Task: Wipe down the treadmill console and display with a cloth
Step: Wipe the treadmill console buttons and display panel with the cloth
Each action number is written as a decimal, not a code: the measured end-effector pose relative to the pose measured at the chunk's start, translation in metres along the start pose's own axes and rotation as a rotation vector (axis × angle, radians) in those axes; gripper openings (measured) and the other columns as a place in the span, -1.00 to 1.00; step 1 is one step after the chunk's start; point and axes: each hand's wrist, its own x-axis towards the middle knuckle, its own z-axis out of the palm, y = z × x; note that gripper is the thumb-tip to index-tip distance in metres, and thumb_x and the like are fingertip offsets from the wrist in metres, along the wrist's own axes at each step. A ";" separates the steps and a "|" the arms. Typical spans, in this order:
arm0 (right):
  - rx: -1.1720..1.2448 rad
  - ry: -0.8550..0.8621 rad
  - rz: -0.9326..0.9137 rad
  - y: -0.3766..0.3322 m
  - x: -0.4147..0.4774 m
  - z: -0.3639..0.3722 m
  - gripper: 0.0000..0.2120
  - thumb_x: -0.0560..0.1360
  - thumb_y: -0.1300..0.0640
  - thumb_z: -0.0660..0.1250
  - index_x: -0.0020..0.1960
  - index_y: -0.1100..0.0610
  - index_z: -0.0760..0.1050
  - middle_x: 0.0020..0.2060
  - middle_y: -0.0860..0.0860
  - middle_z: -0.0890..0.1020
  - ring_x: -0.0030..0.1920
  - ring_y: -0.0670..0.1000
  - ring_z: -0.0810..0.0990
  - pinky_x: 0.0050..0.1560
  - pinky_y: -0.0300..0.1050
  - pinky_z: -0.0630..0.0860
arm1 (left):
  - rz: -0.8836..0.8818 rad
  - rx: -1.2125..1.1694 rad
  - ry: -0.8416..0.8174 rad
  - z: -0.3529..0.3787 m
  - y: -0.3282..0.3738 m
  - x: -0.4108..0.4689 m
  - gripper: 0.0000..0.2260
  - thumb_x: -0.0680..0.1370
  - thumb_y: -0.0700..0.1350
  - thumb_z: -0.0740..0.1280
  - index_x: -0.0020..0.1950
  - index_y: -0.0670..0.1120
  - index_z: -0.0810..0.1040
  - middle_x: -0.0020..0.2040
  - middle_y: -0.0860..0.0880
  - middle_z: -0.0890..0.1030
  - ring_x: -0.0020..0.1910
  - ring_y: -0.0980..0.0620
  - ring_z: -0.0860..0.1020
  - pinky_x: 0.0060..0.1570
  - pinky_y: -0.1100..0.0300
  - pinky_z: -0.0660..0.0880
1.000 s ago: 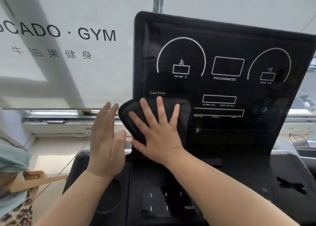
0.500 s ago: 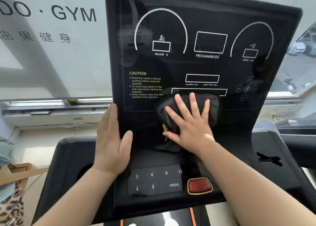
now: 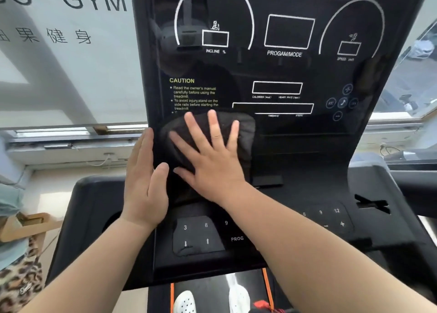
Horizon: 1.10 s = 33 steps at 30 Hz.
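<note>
The black treadmill display (image 3: 283, 71) stands upright in front of me, with white gauge outlines and a yellow CAUTION text block. A dark cloth (image 3: 246, 132) lies flat against the display's lower left area, covering the end of the caution text. My right hand (image 3: 210, 156) presses the cloth with fingers straight and spread. My left hand (image 3: 144, 177) rests flat with straight fingers on the display's left edge, thumb on its face. Below lies the console keypad (image 3: 205, 234) with numbers, arrows and PROG.
A frosted window with GYM lettering (image 3: 92, 0) is behind on the left. A black side tray (image 3: 378, 218) extends right of the console. The treadmill belt (image 3: 248, 282), with white shoes on it, shows at the bottom. A leopard-print item (image 3: 19, 277) is at lower left.
My right hand slid the cloth from the display's lower left toward the middle, then back left under the caution text. My left hand stayed on the left edge. The view moved closer.
</note>
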 end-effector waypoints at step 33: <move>0.008 0.140 0.021 0.224 -0.077 -0.005 -0.16 0.44 -0.49 0.26 0.61 -0.12 0.24 0.67 0.04 0.10 0.64 0.35 -0.08 0.49 0.55 -0.18 | -0.007 0.678 -0.044 0.128 0.060 -0.054 -0.33 0.41 0.11 0.25 0.51 -0.09 0.40 0.62 -0.12 0.21 0.63 -0.18 0.04 0.52 -0.37 0.01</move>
